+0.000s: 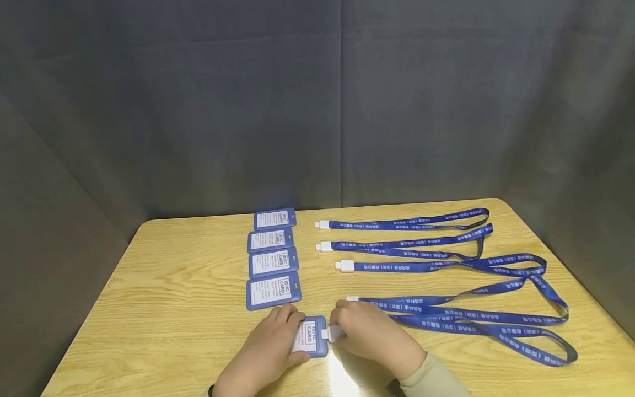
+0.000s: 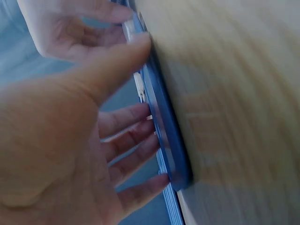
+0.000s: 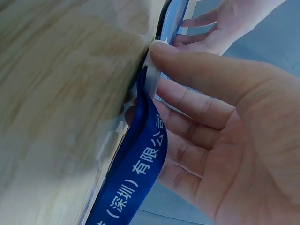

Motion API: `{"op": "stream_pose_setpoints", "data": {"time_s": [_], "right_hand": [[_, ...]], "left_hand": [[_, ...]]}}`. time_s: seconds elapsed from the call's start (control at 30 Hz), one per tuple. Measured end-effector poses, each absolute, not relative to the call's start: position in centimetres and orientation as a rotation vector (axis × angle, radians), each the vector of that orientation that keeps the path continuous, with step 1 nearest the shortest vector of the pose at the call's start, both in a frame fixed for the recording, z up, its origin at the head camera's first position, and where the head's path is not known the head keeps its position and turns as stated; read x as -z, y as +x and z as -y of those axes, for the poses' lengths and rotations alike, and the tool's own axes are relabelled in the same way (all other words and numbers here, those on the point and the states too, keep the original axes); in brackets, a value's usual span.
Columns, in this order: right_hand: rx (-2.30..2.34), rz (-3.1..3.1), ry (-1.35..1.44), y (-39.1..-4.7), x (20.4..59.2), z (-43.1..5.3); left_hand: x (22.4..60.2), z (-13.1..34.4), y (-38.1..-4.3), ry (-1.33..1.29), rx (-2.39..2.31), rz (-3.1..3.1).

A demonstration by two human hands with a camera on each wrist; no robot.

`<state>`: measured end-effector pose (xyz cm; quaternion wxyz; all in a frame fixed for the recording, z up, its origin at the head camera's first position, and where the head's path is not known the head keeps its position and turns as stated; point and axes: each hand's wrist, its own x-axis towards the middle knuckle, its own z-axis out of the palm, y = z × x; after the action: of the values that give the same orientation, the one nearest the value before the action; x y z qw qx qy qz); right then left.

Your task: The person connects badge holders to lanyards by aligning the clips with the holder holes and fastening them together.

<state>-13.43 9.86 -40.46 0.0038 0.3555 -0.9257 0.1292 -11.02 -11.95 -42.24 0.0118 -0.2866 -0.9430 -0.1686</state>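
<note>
A blue badge holder (image 1: 321,336) with a white ID/IC card lies at the table's near edge. My left hand (image 1: 270,344) grips it by its long sides, thumb on the near side and fingertips on the far one; the left wrist view shows its blue edge (image 2: 164,122) low over the wood. My right hand (image 1: 364,331) pinches the white clip (image 1: 335,333) of a blue lanyard. That clip's tip meets the slotted end of the badge holder. The printed strap (image 3: 136,173) trails from the clip beneath the right hand and loops off to the right.
Several more blue badge holders (image 1: 274,290) lie in a column beyond my left hand. Several blue lanyards (image 1: 392,267) stretch across the right side of the wooden table (image 1: 163,286), white clips facing left. A grey curtain (image 1: 238,110) hangs behind the far edge.
</note>
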Motion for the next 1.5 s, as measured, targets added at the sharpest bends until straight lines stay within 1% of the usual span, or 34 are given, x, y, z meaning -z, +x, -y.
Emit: {"op": "stream_pose_setpoints", "data": {"time_s": [0.47,0.9,1.03,1.17,1.5], "right_hand": [[-0.49,2.83,1.159,-13.3,40.9,-10.3],[-0.455,2.67,1.226,-13.4,41.1,-11.7],[-0.438,2.635,1.245,-13.5,41.0,-12.1],[-0.416,2.627,1.256,-13.8,40.7,-12.7],[-0.393,2.601,1.268,-15.2,40.5,-13.7]], "left_hand": [[41.5,11.8,-11.4,-0.85,0.529,3.052],[40.7,12.5,-11.8,-0.882,0.545,2.97],[40.3,12.8,-12.3,-0.916,0.535,2.923],[40.2,13.2,-13.0,-0.864,0.493,2.881],[41.5,14.9,-15.0,-0.795,0.402,2.935]]}}
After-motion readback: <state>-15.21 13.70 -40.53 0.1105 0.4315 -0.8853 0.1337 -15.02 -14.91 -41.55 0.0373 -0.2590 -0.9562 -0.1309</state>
